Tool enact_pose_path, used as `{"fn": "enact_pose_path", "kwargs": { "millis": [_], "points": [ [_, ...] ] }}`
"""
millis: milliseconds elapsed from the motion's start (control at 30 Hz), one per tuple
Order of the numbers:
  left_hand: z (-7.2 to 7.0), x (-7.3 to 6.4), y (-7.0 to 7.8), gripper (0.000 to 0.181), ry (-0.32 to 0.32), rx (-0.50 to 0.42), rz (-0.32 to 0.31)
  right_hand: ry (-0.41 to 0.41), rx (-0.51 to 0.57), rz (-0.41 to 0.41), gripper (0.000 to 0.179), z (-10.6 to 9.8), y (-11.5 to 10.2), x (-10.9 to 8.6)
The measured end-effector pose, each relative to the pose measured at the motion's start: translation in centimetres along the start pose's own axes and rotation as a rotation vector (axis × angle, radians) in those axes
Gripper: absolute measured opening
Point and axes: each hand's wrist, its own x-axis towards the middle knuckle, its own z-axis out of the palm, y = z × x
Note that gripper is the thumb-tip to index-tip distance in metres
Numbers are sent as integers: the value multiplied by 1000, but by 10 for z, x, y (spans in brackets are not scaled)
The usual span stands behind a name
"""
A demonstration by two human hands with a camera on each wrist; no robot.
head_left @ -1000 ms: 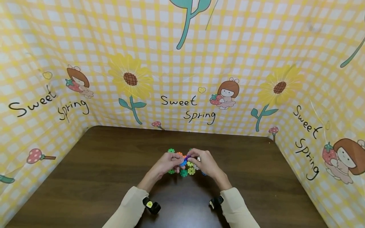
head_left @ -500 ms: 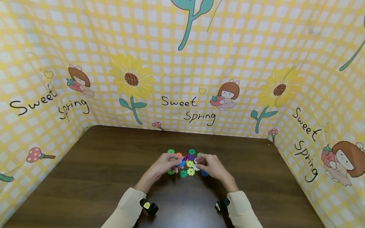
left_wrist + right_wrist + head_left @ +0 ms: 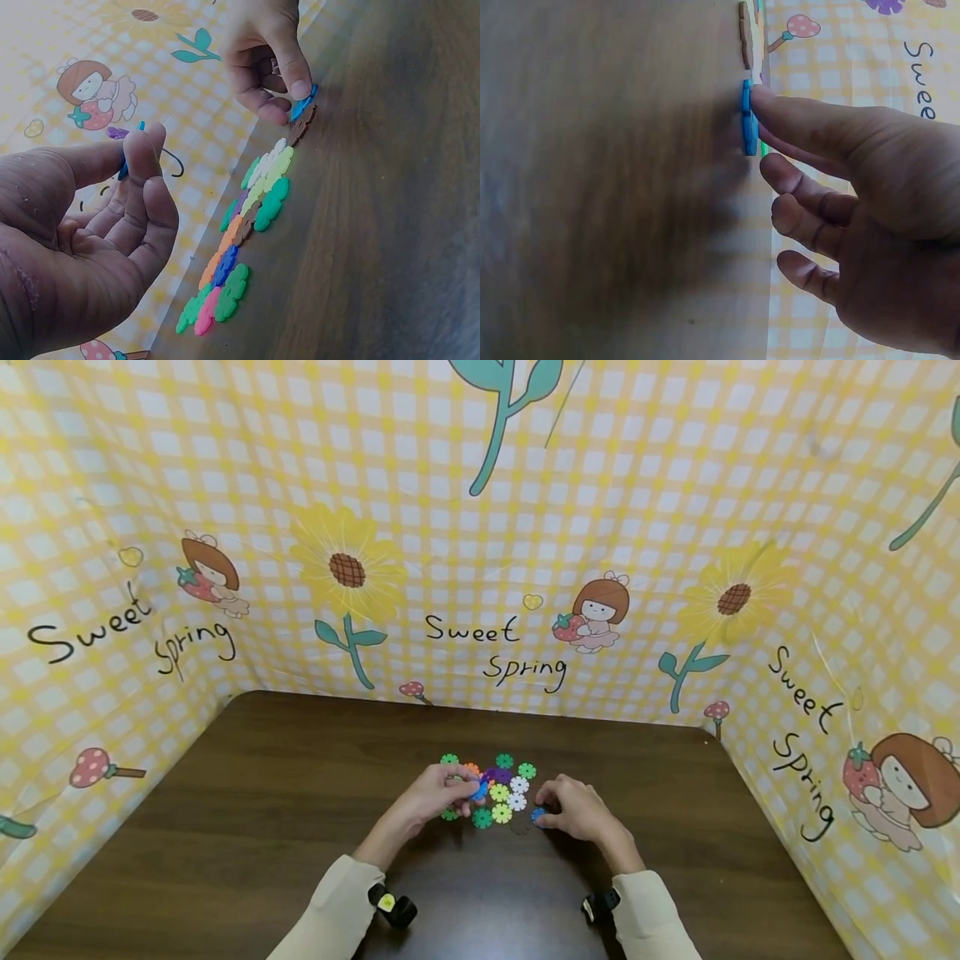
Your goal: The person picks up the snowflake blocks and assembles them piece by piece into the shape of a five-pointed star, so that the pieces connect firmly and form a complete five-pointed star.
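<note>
My left hand (image 3: 437,791) pinches a blue notched plastic disc (image 3: 478,790) between thumb and index finger, raised over the table. A purple disc (image 3: 116,133) is joined to it, partly hidden behind the fingers in the left wrist view. At the right end of the spread pieces, my right hand (image 3: 576,810) has its thumb and index finger at another blue notched disc (image 3: 748,120), gripping it by its edges at the tabletop. Its other fingers are loosely bent. Beside that disc lies a brown one (image 3: 303,124), hard to see against the wood in the head view.
Several flat notched discs lie in a group between the hands, including white (image 3: 517,802), yellow-green (image 3: 501,813), green (image 3: 482,817), purple (image 3: 502,773) and orange (image 3: 471,769). The dark wooden table (image 3: 300,860) is enclosed by a yellow checked cloth (image 3: 480,552).
My right hand has left the joined blue and purple discs and moved right and nearer to the other blue disc. My left hand stays nearly still, holding its pieces.
</note>
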Motion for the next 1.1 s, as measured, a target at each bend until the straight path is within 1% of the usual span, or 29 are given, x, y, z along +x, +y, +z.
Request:
{"fn": "enact_pose_path", "kwargs": {
  "millis": [200,367,533,633,733,867,1000,1100],
  "points": [
    [0,-1,0,24,-3,-7,-2,-49,27,11,16,-3,1,-2],
    [0,-1,0,26,-8,-7,3,-60,109,24,18,-4,1,-1],
    [1,0,1,26,-17,-12,10,-45,200,-34,15,-4,0,1],
    [2,0,1,26,-15,-18,4,-30,227,-56,10,-4,-3,2],
    [3,0,-1,24,-11,-20,2,0,239,-71,7,-4,-6,4],
    [4,0,-2,23,-9,-25,0,34,254,-91,6,-6,-11,7],
    [5,1,-2,23,-18,-18,-1,30,280,-101,5,-10,-17,8],
    [5,1,-1,23,-28,-14,4,37,273,-121,4,-12,-23,8]
  ]
}}
